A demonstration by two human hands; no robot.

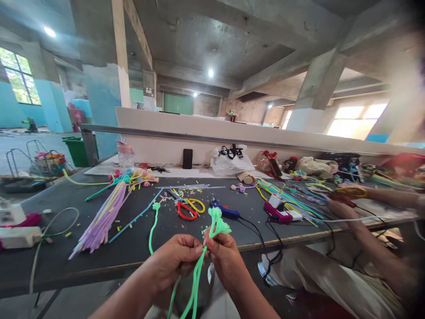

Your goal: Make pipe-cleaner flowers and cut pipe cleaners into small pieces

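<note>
In front of me is a light green bunch of fuzzy chenille stems [195,283], topped by a curled flower-like head [217,221]. My right hand [227,257] is closed around it just below the head. My left hand [175,257] pinches at the same spot, thumb and fingertips meeting the right fingers; the exact grip there is partly hidden. The stems hang down over my lap. Past my left hand, a single green stem with a small curled tip [153,226] lies on the table. Beyond both hands rest red-handled scissors [186,212] and a blue glue gun [227,212].
A bundle of purple stems with colourful flower tops [102,217] lies left on the dark table [139,239]. Yellow-handled scissors [196,205], a phone [187,158] and a white bag [231,160] are further back. At right, a co-worker's arms [348,217] reach over the table near cables.
</note>
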